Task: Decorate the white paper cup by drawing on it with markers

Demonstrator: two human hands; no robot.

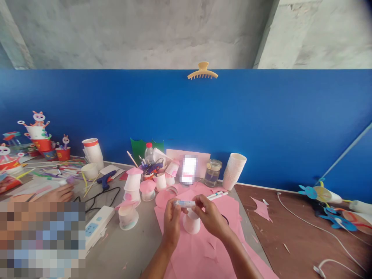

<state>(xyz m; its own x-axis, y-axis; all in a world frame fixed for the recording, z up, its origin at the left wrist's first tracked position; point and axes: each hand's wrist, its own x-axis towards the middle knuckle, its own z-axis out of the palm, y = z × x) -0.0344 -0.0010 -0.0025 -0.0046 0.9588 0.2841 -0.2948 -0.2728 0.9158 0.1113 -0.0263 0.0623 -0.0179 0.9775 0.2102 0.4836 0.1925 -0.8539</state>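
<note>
Both my hands are raised over the pink paper sheets (203, 248) and hold a small white glue stick (184, 203) level between them. My left hand (172, 224) pinches its left end; my right hand (209, 217) grips its right end. Right under the hands stands an upturned white paper cup (191, 224). Two white pens (217, 195) lie just beyond my right hand.
Several decorated paper cups (133, 182), a blue glue gun (106, 179), a power strip (97, 226), a glass jar (212, 173) and a tall cup stack (234, 170) crowd the table. Another person's hand (59, 193) rests at left. A blue partition (261, 128) backs the table; white cables (308, 221) cross the brown surface at right.
</note>
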